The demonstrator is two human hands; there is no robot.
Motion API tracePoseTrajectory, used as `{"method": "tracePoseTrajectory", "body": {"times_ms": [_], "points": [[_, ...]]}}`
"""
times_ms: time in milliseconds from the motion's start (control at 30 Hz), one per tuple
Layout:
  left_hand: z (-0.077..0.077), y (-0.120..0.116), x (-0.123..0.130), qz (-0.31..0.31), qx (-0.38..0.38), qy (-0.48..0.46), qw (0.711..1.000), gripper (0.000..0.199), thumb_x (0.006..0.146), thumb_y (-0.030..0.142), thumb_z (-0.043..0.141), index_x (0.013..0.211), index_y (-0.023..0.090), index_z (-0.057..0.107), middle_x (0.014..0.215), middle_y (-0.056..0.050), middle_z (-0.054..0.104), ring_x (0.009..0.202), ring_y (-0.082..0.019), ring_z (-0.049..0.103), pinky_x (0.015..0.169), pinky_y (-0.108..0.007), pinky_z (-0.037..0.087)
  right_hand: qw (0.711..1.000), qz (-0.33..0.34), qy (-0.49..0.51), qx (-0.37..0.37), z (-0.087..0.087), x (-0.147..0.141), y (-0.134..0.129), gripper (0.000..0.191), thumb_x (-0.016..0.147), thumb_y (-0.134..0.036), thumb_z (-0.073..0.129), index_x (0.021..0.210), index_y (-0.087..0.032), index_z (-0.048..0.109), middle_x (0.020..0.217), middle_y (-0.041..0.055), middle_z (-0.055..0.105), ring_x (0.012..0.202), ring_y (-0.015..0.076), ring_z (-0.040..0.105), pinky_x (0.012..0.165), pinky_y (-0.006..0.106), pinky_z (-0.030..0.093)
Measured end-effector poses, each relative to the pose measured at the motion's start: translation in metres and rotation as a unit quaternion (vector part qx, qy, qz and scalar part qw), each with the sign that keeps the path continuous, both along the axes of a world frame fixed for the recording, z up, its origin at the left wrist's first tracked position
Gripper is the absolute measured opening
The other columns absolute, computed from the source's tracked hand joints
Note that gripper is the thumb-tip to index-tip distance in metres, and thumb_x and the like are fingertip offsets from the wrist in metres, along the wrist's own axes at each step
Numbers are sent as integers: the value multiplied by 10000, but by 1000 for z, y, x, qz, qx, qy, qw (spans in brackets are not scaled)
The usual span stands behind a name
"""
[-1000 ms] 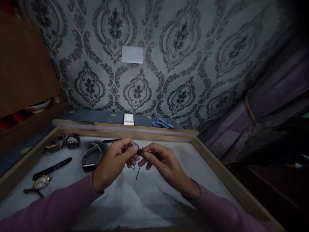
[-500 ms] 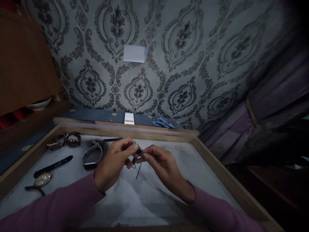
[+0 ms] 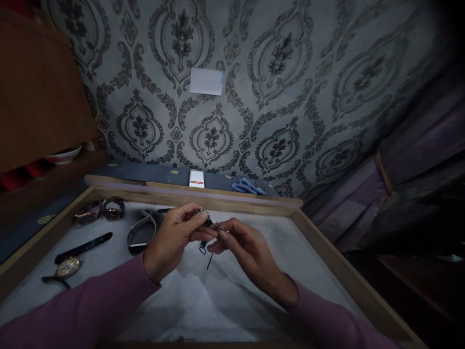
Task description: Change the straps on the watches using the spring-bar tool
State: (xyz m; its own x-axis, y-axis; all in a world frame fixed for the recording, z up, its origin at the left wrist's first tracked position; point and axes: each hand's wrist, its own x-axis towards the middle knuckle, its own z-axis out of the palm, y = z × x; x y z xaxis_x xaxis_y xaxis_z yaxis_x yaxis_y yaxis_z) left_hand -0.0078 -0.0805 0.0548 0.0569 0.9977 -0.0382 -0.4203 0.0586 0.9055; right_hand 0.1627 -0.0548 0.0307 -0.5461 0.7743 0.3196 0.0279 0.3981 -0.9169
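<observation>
My left hand point(image 3: 179, 235) is closed around a small dark watch point(image 3: 207, 220) with a shiny rim, held above the middle of the tray point(image 3: 254, 198). Close beside it, my right hand point(image 3: 247, 247) pinches a tiny thin piece between thumb and forefinger; its kind is too small to make out. Under the fingers a dark buckle-like loop point(image 3: 202, 249) and a thin dark stick point(image 3: 209, 261) show; the hands hide what they join to. Left of my left hand stands a wristwatch with a pale band point(image 3: 143, 237).
Two bracelet watches, one point(image 3: 88, 213) beside another point(image 3: 114, 208), stand in the tray's far left corner. Nearer lies a gold-rimmed watch point(image 3: 68, 266) with a black strap. Beyond the tray are a phone point(image 3: 196, 178) and a blue cloth point(image 3: 248, 186). A wooden cabinet point(image 3: 43, 97) is at left.
My right fingers have drawn slightly away from the watch, with a tiny thin piece now showing in their pinch. My left hand still holds the watch. The view has shifted a little.
</observation>
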Motion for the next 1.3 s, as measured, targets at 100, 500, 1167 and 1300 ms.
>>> {"method": "tracePoseTrajectory", "body": {"times_ms": [100,500,1167,1300], "points": [[-1,1,-1,4,2,11,1000,332,672,375,799,717,132,576,658,20,618,589,-104,658,577,-192,548,999,-26,-10,43,3,0,-1,206,948,-347,526,888,-166,606,859,50,638,672,133,672,629,264,561],[0,1,-1,-3,-9,26,1000,311,697,351,780,719,132,560,674,7,618,614,-117,672,586,-192,549,991,-71,-40,107,0,2,2,162,932,-293,554,862,-175,641,724,3,586,558,93,577,517,219,454],[2,1,-1,1,-29,14,999,198,752,233,729,708,123,570,625,15,624,571,-106,673,559,-171,542,972,-93,-64,208,-1,4,6,110,899,-253,604,907,-196,698,583,-22,540,543,114,518,503,247,400],[2,0,0,0,-28,20,999,194,768,232,712,707,124,563,614,8,627,578,-109,674,569,-174,543,972,-96,-72,200,0,4,6,120,903,-259,599,895,-200,703,580,-23,538,545,113,513,510,244,398]]}}
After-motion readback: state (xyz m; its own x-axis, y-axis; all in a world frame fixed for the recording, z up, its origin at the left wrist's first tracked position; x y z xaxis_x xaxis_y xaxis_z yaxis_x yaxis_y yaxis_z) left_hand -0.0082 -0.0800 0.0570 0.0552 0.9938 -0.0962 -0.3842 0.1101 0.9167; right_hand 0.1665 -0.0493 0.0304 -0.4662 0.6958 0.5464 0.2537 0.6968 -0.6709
